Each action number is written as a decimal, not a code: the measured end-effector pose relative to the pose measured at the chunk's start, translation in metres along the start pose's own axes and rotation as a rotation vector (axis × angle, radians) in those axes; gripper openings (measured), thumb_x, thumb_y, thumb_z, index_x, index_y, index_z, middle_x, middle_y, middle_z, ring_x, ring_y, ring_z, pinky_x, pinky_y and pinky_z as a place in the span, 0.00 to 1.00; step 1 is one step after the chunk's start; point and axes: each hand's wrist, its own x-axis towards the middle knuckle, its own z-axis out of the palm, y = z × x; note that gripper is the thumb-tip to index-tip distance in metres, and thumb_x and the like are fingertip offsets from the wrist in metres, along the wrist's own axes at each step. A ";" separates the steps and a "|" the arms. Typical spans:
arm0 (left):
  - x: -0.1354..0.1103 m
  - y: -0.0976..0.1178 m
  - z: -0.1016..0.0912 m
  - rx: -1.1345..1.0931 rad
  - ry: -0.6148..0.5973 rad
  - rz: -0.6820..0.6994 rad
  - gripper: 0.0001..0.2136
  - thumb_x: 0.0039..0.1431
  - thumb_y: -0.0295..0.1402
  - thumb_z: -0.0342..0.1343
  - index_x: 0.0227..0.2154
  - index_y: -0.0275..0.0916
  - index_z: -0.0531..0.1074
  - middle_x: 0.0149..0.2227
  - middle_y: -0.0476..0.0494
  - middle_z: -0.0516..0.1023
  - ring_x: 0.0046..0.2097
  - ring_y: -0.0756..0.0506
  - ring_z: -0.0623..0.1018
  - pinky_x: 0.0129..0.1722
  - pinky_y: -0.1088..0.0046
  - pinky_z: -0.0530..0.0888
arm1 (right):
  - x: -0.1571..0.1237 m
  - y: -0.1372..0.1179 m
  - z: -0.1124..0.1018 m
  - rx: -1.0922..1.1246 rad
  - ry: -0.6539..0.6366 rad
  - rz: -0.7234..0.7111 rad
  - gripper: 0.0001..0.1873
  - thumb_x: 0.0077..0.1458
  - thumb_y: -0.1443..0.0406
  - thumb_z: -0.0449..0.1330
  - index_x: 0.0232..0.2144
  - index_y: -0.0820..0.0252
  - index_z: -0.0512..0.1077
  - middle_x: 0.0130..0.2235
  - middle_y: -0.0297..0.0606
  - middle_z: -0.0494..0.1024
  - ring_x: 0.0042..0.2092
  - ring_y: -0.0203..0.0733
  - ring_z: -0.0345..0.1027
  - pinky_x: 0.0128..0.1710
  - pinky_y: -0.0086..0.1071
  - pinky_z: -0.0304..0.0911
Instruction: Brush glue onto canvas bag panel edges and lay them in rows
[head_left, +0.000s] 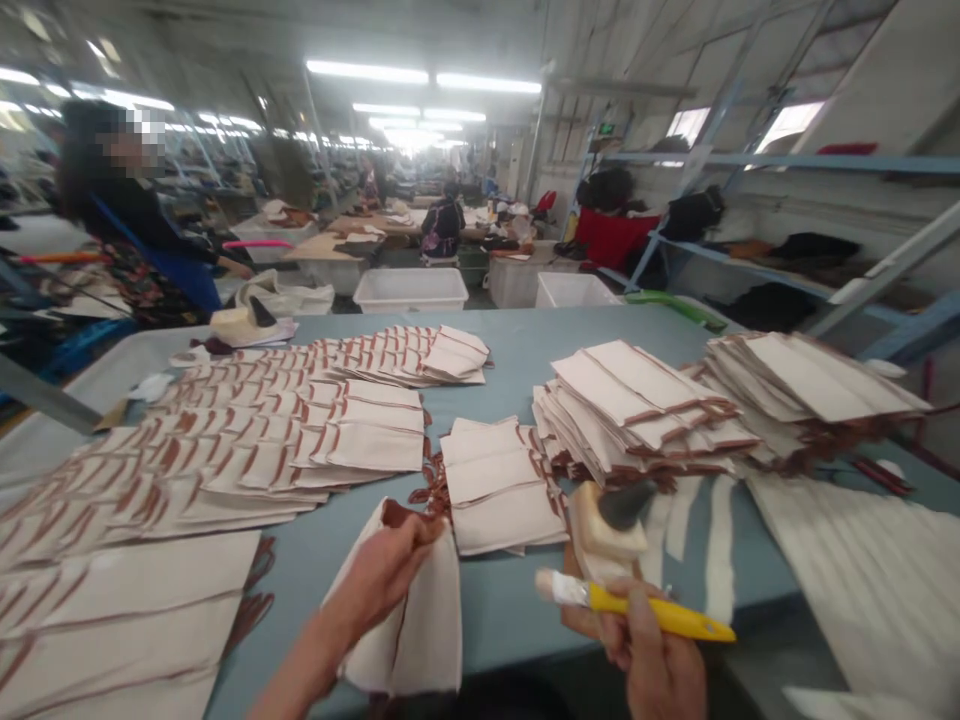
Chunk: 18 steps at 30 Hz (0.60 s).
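My left hand [394, 560] is closed on the top edge of a cream fabric pouch [427, 630] with brown trim, which hangs partly open over the table's near side. In my right hand [652, 650] is a paintbrush [660, 612] with a yellow handle and pale bristles pointing left. Just beyond that hand stands a cream block-shaped container [600, 525] with a dark, rounded part on top; its exact kind is unclear. A small stack of similar pouches [499, 485] lies between and beyond my hands.
Overlapping rows of pouches [285, 440] cover the left side of the blue-green table [510, 345]. Taller piles [637, 400] stand to the right, with cream strips [720, 550] nearer me. White bins [411, 290] are behind the table. A co-worker [142, 220] stands at far left.
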 end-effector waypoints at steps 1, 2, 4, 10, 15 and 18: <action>-0.008 0.005 -0.013 -0.047 0.035 -0.028 0.14 0.80 0.43 0.51 0.40 0.43 0.74 0.35 0.49 0.80 0.37 0.43 0.82 0.42 0.64 0.80 | 0.001 -0.010 0.005 0.043 -0.058 0.019 0.31 0.71 0.38 0.62 0.34 0.58 0.80 0.18 0.28 0.68 0.17 0.38 0.63 0.16 0.29 0.63; -0.017 0.010 -0.024 -0.091 0.069 -0.059 0.15 0.80 0.45 0.49 0.38 0.44 0.72 0.35 0.49 0.80 0.37 0.43 0.81 0.41 0.66 0.79 | 0.003 -0.019 0.010 0.083 -0.035 0.006 0.31 0.70 0.37 0.62 0.33 0.58 0.79 0.18 0.28 0.69 0.18 0.37 0.63 0.16 0.29 0.64; -0.038 0.023 -0.038 -0.167 0.119 -0.113 0.17 0.79 0.49 0.48 0.36 0.46 0.68 0.35 0.49 0.79 0.37 0.43 0.80 0.38 0.68 0.77 | 0.007 -0.033 0.022 0.139 0.004 -0.047 0.29 0.72 0.39 0.61 0.36 0.57 0.78 0.19 0.28 0.71 0.18 0.36 0.63 0.17 0.27 0.63; -0.098 0.059 -0.034 -0.515 0.194 -0.278 0.22 0.68 0.57 0.59 0.29 0.46 0.68 0.33 0.50 0.76 0.34 0.44 0.75 0.34 0.73 0.75 | 0.000 -0.051 0.059 0.043 -0.072 -0.316 0.17 0.80 0.54 0.55 0.46 0.56 0.78 0.33 0.37 0.84 0.29 0.39 0.78 0.32 0.31 0.78; -0.119 0.078 -0.021 -0.693 0.091 -0.272 0.17 0.68 0.49 0.62 0.29 0.45 0.70 0.31 0.51 0.73 0.33 0.46 0.72 0.33 0.74 0.72 | -0.010 -0.053 0.097 -0.100 -0.333 -0.556 0.14 0.79 0.63 0.53 0.52 0.56 0.78 0.41 0.41 0.89 0.41 0.43 0.86 0.45 0.35 0.80; -0.123 0.081 -0.019 -0.733 0.082 -0.225 0.15 0.65 0.44 0.65 0.27 0.45 0.69 0.30 0.51 0.75 0.33 0.46 0.72 0.35 0.74 0.72 | -0.021 -0.051 0.117 -0.084 -0.499 -0.534 0.15 0.79 0.62 0.52 0.53 0.57 0.78 0.37 0.38 0.87 0.36 0.41 0.84 0.40 0.31 0.78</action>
